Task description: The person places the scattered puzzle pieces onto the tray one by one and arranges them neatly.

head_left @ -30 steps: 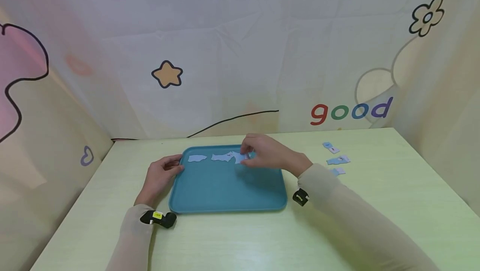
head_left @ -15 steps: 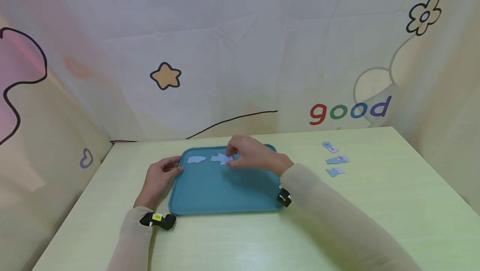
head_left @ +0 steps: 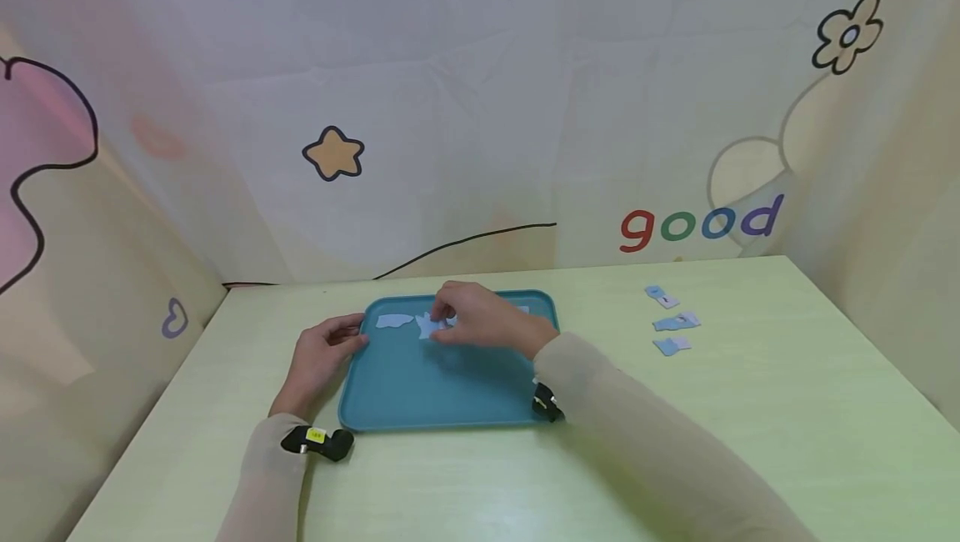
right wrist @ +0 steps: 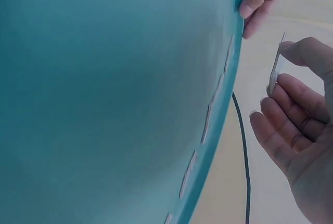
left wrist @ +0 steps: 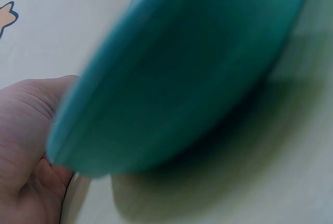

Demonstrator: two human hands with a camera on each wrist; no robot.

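A teal tray [head_left: 442, 396] lies on the table. My left hand [head_left: 318, 358] grips its left rim between thumb and fingers. Over the tray's far part, my right hand [head_left: 491, 318] pinches a pale blue piece of card with jagged edges [head_left: 425, 326] between thumb and fingertips; the right wrist view has this thin card [right wrist: 276, 65] edge-on, above the tray. Just left of it, another pale blue card piece [head_left: 393, 321] lies flat near the tray's back left corner. Several thin pieces lie along the rim in the right wrist view; in the head view my right hand partly hides them.
Right of the tray, three groups of blue and pale lilac card pieces lie on the table: a back group [head_left: 662, 297], a middle one [head_left: 676, 322] and a front one [head_left: 671, 347]. A printed curtain [head_left: 450, 108] hangs behind the table.
My right hand has moved left across the back of the tray with the pinched card piece, towards the leftmost piece. My left hand has stayed on the rim.
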